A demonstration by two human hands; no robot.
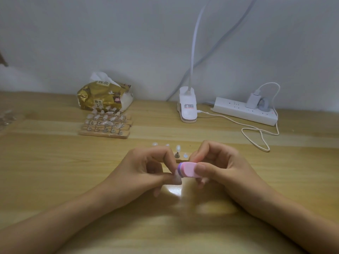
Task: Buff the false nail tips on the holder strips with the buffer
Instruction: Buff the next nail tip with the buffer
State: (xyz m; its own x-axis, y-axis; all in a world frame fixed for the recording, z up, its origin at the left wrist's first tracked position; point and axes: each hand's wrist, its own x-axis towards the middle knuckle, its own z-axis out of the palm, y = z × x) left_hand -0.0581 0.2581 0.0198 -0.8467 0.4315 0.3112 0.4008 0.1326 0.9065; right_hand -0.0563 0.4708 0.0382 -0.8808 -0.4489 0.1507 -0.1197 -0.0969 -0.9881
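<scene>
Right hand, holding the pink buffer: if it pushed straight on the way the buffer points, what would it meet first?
The right hand points the buffer leftward; it would first meet the nail tip pinched in the left hand, apparently already touching it.

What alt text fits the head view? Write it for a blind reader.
A right hand rubs a pink buffer against a clear nail tip pinched in the left hand over a wooden table. Behind sit holder strips and a tissue pack.
</scene>
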